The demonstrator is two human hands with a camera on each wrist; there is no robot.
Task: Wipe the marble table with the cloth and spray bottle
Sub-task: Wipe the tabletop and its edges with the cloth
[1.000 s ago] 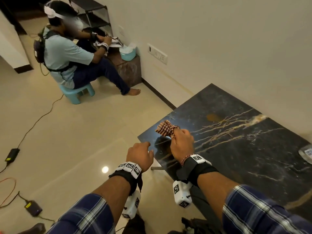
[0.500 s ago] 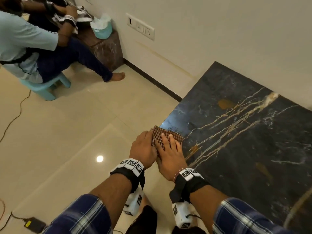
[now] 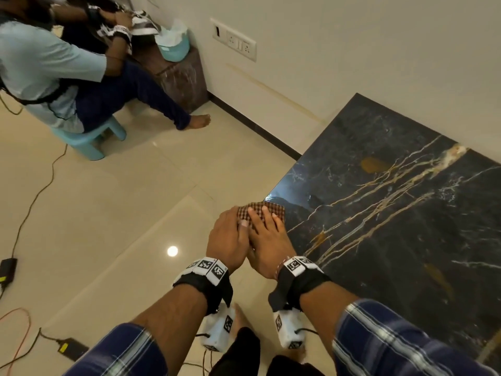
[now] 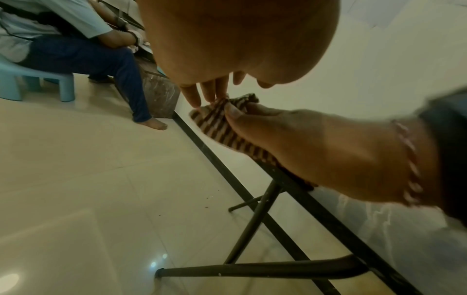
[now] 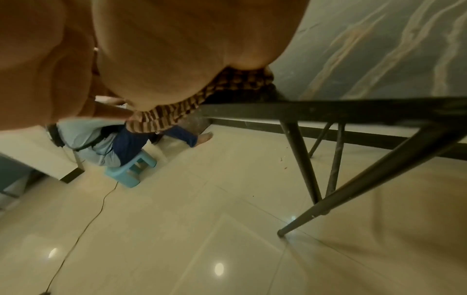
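- Both hands are on the cloth [image 3: 260, 210] at the table [image 3: 393, 213] corner nearest you: your right hand [image 3: 267, 240] lies flat on top, fingers straight, while your left hand [image 3: 227, 240] pinches the overhanging edge.
- Cloth's long axis looks to run along the table's left edge, pointing away from you.
- Unwiped marble lies to the right, so the right hand leads.
- Can't see the spray bottle anywhere.

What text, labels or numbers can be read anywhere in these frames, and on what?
None can be read.
Wrist bands: black-and-white square marker patterns only, no letters.
Wall socket plate: switches and sockets, no legible marking.
Adapter on the floor: a yellow label, too small to read.
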